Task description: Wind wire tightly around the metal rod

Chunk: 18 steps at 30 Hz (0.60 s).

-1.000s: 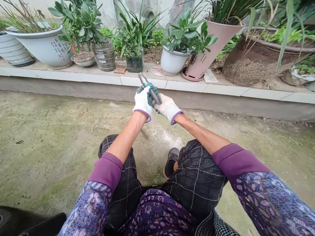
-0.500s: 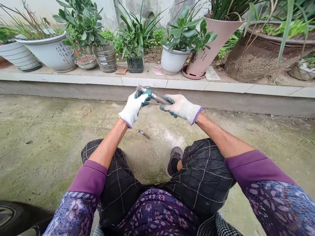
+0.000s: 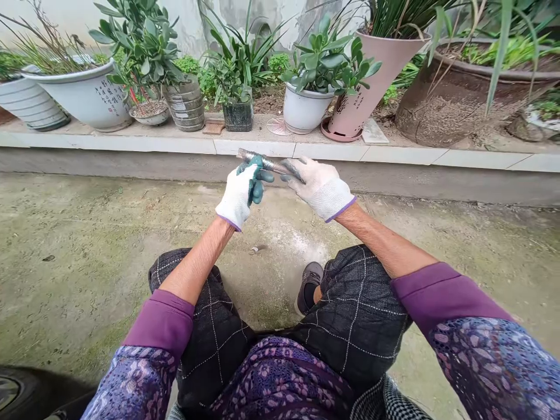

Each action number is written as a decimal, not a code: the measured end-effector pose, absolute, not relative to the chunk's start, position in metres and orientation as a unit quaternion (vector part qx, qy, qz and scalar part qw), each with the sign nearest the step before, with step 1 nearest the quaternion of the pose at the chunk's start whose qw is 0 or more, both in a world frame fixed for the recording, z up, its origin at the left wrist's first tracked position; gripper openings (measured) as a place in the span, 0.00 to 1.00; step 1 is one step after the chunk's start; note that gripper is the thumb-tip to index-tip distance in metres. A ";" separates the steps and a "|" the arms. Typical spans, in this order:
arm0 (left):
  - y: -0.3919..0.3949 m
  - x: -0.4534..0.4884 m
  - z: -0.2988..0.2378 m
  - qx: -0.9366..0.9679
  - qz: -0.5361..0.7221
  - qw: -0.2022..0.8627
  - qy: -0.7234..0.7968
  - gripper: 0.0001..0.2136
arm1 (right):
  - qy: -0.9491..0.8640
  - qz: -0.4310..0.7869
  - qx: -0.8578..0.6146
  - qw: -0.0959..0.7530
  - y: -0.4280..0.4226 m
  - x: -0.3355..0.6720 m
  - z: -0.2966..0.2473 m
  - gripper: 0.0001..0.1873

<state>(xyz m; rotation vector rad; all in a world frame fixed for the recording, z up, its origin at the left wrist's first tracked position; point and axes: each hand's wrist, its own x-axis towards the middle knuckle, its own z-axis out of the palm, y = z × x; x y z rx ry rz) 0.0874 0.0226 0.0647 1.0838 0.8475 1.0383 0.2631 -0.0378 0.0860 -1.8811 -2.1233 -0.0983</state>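
Observation:
A grey-brown rod [image 3: 270,166] with a silvery ribbed stretch lies crosswise between my two hands, its left tip a little higher. My left hand [image 3: 242,189], in a white knit glove with green coated fingers, grips it near the left end. The same kind of glove, with a purple cuff, covers my right hand [image 3: 321,182], whose fingers close over the rod's right end and hide it. Below the hands, a short piece [image 3: 258,249] with a silvery end appears over the concrete; whether it touches the ground I cannot tell.
Ahead runs a low tiled ledge [image 3: 258,149] bearing several potted plants, among them a white pot [image 3: 306,111], a pink tall pot [image 3: 371,81] and a large brown pot [image 3: 441,105]. White powder [image 3: 297,242] marks the concrete floor. A dark wheel [image 3: 17,391] shows at lower left.
My right hand has turned over, its back now facing up, and shifted slightly left along the rod. The short piece below has moved slightly downward and looks shorter, at a different angle.

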 end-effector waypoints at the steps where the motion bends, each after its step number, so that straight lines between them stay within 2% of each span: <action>1: 0.020 0.084 0.065 0.485 0.450 0.650 0.373 0.09 | -0.739 -0.024 -0.655 0.153 -0.039 0.264 0.086 0.24; 4: 0.010 0.073 0.066 0.504 0.423 0.658 0.366 0.08 | -0.740 0.026 -0.648 0.177 -0.040 0.269 0.082 0.23; 9: 0.001 0.062 0.073 0.534 0.416 0.642 0.360 0.05 | -0.724 0.134 -0.619 0.273 -0.044 0.270 0.082 0.15; 12: 0.001 0.059 0.078 0.561 0.423 0.608 0.369 0.03 | -0.659 0.263 -0.630 0.317 -0.050 0.265 0.086 0.11; 15: 0.001 0.059 0.081 0.578 0.421 0.594 0.369 0.02 | -0.575 0.426 -0.595 0.366 -0.057 0.261 0.091 0.15; 18: 0.002 0.057 0.083 0.595 0.384 0.613 0.350 0.03 | -0.554 0.522 -0.521 0.386 -0.063 0.265 0.097 0.21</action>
